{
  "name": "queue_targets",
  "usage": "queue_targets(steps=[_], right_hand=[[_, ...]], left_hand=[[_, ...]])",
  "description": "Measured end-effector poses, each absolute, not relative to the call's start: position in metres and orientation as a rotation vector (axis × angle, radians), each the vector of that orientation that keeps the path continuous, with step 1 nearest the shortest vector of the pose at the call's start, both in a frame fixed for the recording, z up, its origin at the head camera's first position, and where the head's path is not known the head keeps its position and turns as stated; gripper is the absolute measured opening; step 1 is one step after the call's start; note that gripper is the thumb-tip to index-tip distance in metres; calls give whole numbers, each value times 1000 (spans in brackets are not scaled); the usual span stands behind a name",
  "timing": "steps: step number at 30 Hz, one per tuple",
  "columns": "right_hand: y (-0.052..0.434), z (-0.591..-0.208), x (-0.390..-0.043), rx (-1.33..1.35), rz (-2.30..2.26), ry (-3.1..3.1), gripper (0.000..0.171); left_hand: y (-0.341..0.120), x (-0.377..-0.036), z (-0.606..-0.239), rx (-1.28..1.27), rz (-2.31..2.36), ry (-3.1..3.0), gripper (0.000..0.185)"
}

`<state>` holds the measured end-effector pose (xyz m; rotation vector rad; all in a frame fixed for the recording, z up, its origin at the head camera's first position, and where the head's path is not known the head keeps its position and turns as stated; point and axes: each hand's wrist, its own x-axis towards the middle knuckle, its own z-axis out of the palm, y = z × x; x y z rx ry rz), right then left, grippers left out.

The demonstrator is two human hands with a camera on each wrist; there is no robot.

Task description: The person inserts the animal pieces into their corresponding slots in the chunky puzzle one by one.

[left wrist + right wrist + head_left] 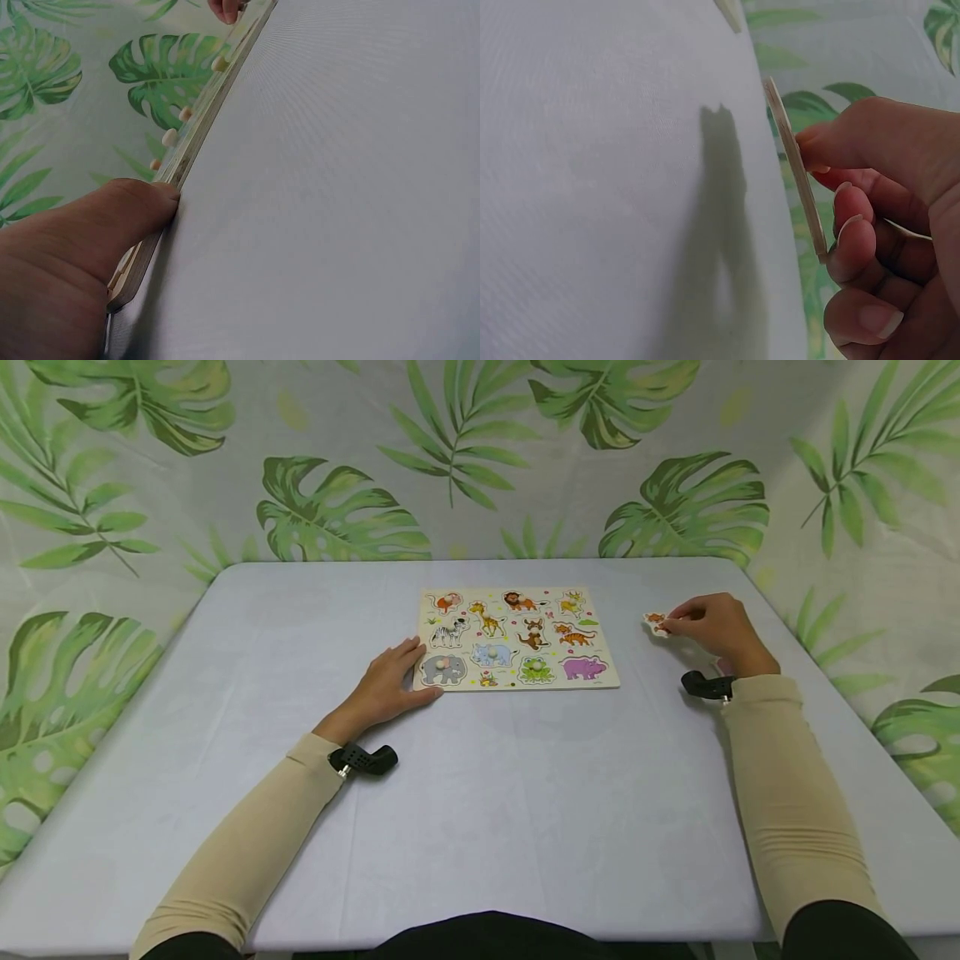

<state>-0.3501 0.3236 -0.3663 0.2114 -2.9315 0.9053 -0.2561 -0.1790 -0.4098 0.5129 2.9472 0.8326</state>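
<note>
An animal puzzle board (551,681) lies flat on the white table, with elephant, frog, lion and other animal pictures. My left hand (386,683) rests at its near left corner, fingers along the left side and thumb (142,206) against the near edge. To the right of the board, my right hand (716,625) pinches a small puzzle piece (656,624) with an orange animal picture on white. In the right wrist view, this thin wooden piece (799,172) is seen edge-on, tilted above the table; its picture is hidden there.
A small pinkish thing (723,666) shows partly beside the right wrist. Several knobs (170,137) stick up from the board. The white-covered table (525,827) ends at a leaf-patterned cloth (487,485) behind. Black devices (367,760) are strapped to both wrists.
</note>
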Motion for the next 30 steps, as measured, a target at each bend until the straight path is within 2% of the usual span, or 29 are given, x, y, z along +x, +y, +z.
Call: queue_targets(steps=[11, 30], right_hand=[[309, -366, -351, 182, 953, -2944, 42], [290, -361, -356, 292, 849, -2935, 43]], left_hand=[[-179, -256, -409, 508, 823, 2947, 85], [-179, -256, -409, 500, 824, 2941, 84]])
